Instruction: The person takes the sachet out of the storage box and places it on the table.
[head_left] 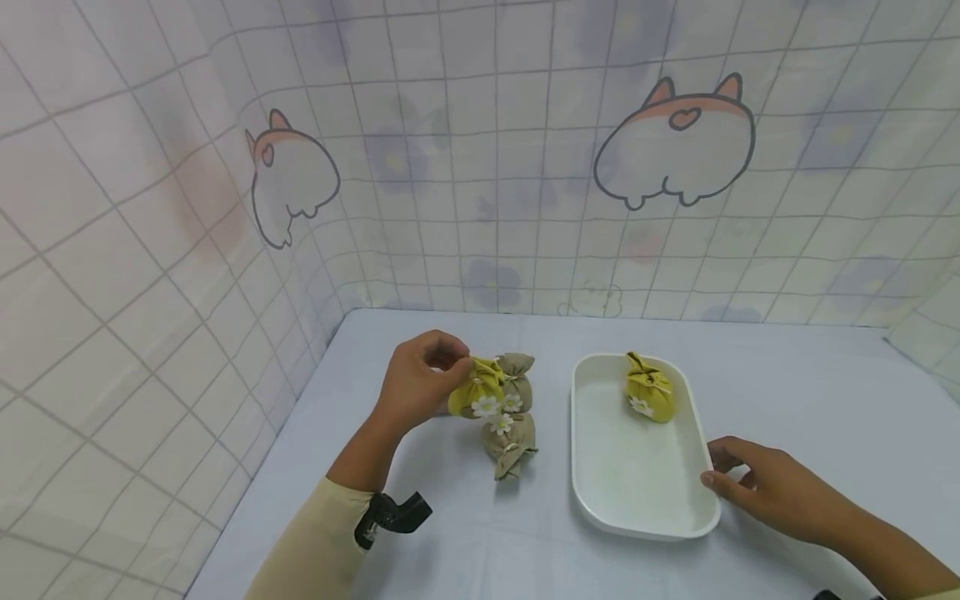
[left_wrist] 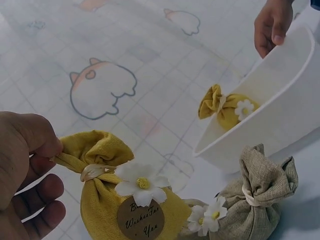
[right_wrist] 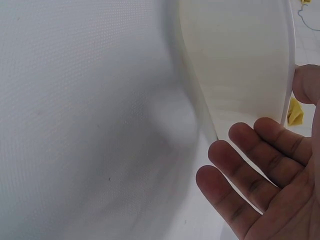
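My left hand pinches the gathered top of a yellow cloth pouch between thumb and fingers. That pouch bears a white flower and a round brown label with writing. Right beside it sits a grey-brown pouch, and another grey-brown pouch lies just in front. On the right, a white plastic tray holds a second yellow pouch near its far end. My right hand holds the tray's right side, with the thumb at the rim and fingertips against the outer wall.
A pale cloth covers the table. Behind it and along the left hangs a checked curtain with cartoon animals. A black strap sits on my left wrist.
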